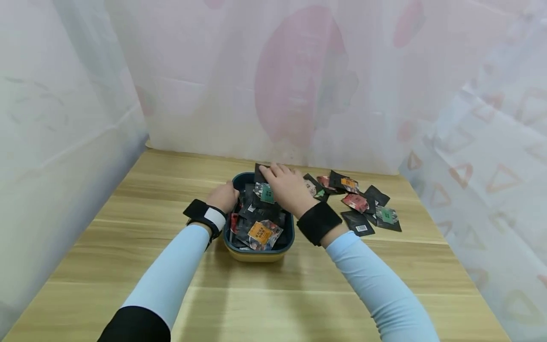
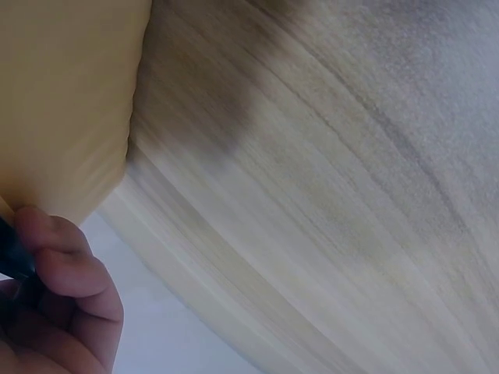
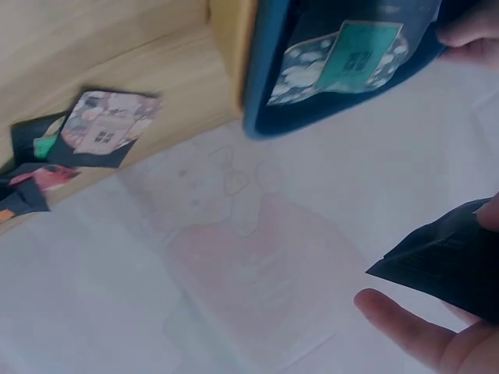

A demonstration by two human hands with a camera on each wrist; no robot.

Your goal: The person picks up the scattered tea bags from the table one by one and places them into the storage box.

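Note:
A yellow tub with a dark blue rim (image 1: 256, 255) stands mid-table, full of several small sachets (image 1: 260, 232). My left hand (image 1: 224, 195) grips its left rim; the left wrist view shows curled fingers (image 2: 70, 273) against the yellow wall (image 2: 62, 101). My right hand (image 1: 284, 183) reaches over the tub's far edge and pinches a black sachet (image 1: 259, 171). In the right wrist view that black sachet (image 3: 452, 265) sits between the fingers, with one finger (image 3: 405, 323) stretched below it. A green-labelled sachet (image 3: 355, 51) lies in the tub (image 3: 265, 86).
Several more sachets (image 1: 354, 202) lie scattered on the wooden table (image 1: 273, 294) right of the tub, also visible as loose sachets (image 3: 109, 128) in the right wrist view. Sheer patterned curtains (image 1: 299, 95) close off the back and both sides.

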